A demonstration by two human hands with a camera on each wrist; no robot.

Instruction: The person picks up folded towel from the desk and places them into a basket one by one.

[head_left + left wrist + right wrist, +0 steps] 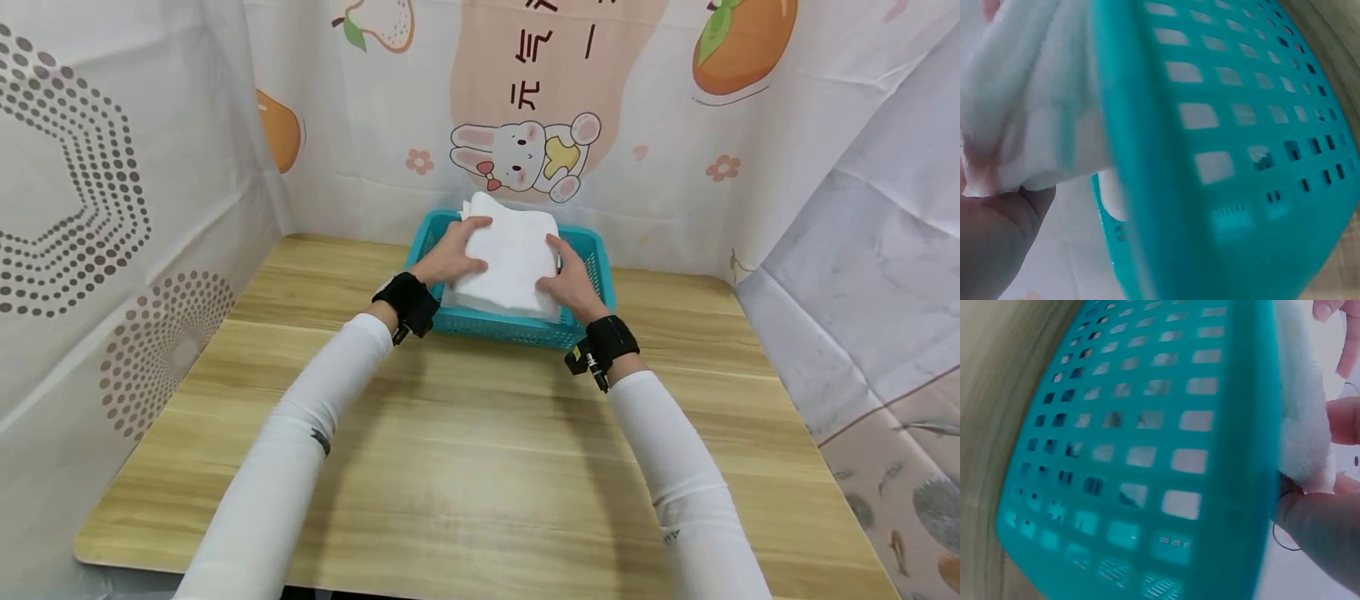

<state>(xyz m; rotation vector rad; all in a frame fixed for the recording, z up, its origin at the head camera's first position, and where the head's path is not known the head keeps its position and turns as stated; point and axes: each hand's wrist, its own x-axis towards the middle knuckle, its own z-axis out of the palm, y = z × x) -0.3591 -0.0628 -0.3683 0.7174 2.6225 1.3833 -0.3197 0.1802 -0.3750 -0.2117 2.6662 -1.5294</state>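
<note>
A folded white towel point(513, 250) lies at the mouth of a turquoise plastic basket point(510, 327) with perforated walls. My left hand point(450, 253) grips the towel's left side, thumb and fingers spread along its edge. On the opposite side my right hand point(573, 283) holds the towel between thumb and fingers. More white cloth shows under it, inside the basket. Thick soft folds of the towel point(1029, 119) rise above the basket's rim in the left wrist view. The right wrist view shows the thumb at the towel point(1304, 419), just above the rim.
The basket stands at the back of a wooden table point(465, 467), close to a printed fabric backdrop point(360, 142). Patterned fabric also hangs along the left side, and marbled sheeting point(892, 233) borders the right. Bare tabletop lies in front of the basket.
</note>
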